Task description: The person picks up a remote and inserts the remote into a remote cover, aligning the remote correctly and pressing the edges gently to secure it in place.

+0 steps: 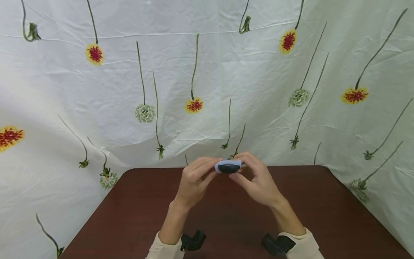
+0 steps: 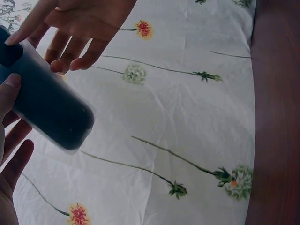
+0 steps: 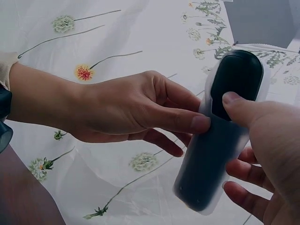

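Both hands hold a dark, elongated, rounded device [image 1: 229, 167] in a frosted translucent sleeve [image 3: 206, 164], raised above the table. In the right wrist view its glossy dark end [image 3: 244, 70] sticks out of the sleeve's opening. My left hand [image 1: 195, 181] pinches the sleeve at its side, thumb across the face near the opening. From the other side, my right hand [image 1: 258, 181] grips the device, its thumb on the exposed dark end and its lower fingers loosely curled beside the sleeve. The left wrist view cuts off the device's dark end [image 2: 8, 54] at the frame edge.
A dark reddish-brown table [image 1: 223, 216] lies under the hands. Behind it and along its sides hangs a white cloth [image 1: 252, 79] printed with flowers. Each wrist wears a black mount, seen at the left cuff [image 1: 193, 241] and right cuff [image 1: 277, 245].
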Demonstrator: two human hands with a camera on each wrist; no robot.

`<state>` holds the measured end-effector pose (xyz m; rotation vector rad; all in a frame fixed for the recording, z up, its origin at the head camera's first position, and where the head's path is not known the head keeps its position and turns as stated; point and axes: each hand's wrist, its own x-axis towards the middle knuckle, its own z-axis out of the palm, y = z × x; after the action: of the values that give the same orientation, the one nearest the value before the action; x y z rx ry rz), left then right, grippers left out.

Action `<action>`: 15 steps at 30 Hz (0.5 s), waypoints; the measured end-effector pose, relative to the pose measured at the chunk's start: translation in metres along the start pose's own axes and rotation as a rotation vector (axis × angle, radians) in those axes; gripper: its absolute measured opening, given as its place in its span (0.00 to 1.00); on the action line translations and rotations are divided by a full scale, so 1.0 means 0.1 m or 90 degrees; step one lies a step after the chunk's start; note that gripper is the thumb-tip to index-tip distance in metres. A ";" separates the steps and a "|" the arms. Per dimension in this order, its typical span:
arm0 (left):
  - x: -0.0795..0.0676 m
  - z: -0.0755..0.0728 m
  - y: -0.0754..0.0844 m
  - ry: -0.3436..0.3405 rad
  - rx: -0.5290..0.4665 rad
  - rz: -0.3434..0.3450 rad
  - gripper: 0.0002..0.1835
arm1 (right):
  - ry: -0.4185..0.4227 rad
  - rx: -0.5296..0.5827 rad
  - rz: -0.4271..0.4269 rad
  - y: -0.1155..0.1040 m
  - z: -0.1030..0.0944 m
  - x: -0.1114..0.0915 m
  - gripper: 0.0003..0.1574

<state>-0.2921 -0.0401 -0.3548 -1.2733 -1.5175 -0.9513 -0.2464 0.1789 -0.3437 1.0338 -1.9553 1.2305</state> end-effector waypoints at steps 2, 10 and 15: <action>0.00 0.02 0.01 0.007 -0.009 -0.005 0.15 | 0.016 -0.009 -0.006 0.00 0.01 0.01 0.18; 0.02 0.06 0.08 -0.007 -0.045 -0.068 0.12 | 0.071 -0.028 -0.034 0.00 0.05 0.01 0.20; 0.03 0.07 0.12 -0.016 -0.084 -0.099 0.16 | 0.093 -0.003 -0.034 -0.01 0.07 0.00 0.14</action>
<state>-0.2817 -0.0302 -0.3539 -1.2776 -1.6139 -1.1563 -0.2464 0.1723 -0.3456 0.9604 -1.8079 1.2362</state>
